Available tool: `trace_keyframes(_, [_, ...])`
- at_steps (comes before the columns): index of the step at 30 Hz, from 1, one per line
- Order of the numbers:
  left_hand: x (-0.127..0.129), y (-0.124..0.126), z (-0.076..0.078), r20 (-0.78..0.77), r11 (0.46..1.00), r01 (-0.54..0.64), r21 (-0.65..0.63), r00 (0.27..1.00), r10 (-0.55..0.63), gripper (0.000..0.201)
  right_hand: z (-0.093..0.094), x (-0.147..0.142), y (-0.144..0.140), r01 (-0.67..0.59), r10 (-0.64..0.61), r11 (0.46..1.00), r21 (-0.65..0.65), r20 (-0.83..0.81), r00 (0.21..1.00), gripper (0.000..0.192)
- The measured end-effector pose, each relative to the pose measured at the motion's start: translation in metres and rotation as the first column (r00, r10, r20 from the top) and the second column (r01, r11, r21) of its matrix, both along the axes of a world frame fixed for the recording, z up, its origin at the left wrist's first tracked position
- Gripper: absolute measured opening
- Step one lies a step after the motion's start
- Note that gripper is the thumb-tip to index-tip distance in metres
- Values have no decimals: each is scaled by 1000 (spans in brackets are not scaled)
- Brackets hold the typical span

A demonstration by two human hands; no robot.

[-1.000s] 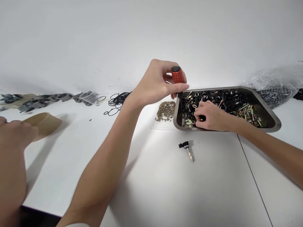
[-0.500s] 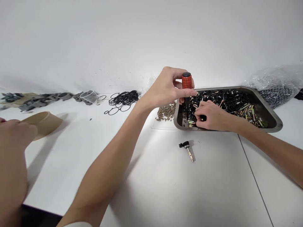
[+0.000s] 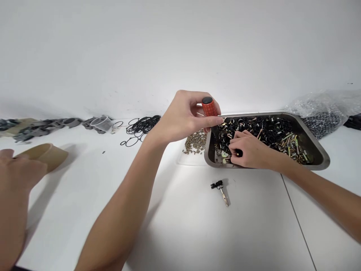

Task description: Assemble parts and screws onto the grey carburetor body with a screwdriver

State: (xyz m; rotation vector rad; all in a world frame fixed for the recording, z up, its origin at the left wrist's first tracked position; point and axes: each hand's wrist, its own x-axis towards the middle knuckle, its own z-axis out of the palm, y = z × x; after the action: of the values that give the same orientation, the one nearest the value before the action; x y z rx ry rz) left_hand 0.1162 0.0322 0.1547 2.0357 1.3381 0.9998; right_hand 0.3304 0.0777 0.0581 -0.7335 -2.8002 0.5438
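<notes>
My left hand (image 3: 194,114) is closed around the red, black-capped handle of a screwdriver (image 3: 209,107). The screwdriver leans, its black lower part pointing down over the left end of a metal tray (image 3: 321,156). Inside that tray, my right hand (image 3: 244,149) is curled into a grip among small black and metal parts. A small black round piece (image 3: 239,153) shows in its fist; the rest of it is hidden by the fingers. On the white table in front of the tray lies a black-headed part with a metal shaft (image 3: 220,191).
Small brass screws (image 3: 195,142) are heaped left of the tray. Black rubber rings (image 3: 143,126) and grey parts (image 3: 50,126) lie along the wall. A plastic bag of dark pieces (image 3: 324,120) stands at right. At far left, another person's hand (image 3: 22,171) holds a tan ring-shaped piece (image 3: 55,158).
My left hand has drawn the screwdriver leftward, and it now tilts instead of standing upright. My right hand stays at about the same spot in the tray. The whole view has shifted slightly.
</notes>
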Motion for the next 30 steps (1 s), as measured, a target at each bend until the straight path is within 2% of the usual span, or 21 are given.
trace_keyframes(7, [-6, 2, 4, -63, 997, 13, -80, 998, -18, 12, 4, -1, 0, 1, -1, 1000, -29, 9, 1000, 33])
trace_keyframes(15, [-10, 1, 6, -54, 996, -85, 19, 995, 86, 13, 1, -2, 2, -4, 4, 1000, -22, 3, 1000, 34])
trace_keyframes(20, [-10, 0, 9, -28, 995, -98, -19, 995, 98, 15, 3, -3, 1, 3, -2, 1000, -15, 28, 1000, 35])
trace_keyframes(26, [-8, -1, 7, -99, 993, 9, -114, 995, -21, 12, 4, -2, 0, 6, -6, 1000, -9, 17, 1000, 36])
trace_keyframes(30, [-5, 4, 1, -127, 989, 25, -146, 991, -44, 12, 3, -2, 1, 4, -4, 1000, -10, 1, 1000, 35])
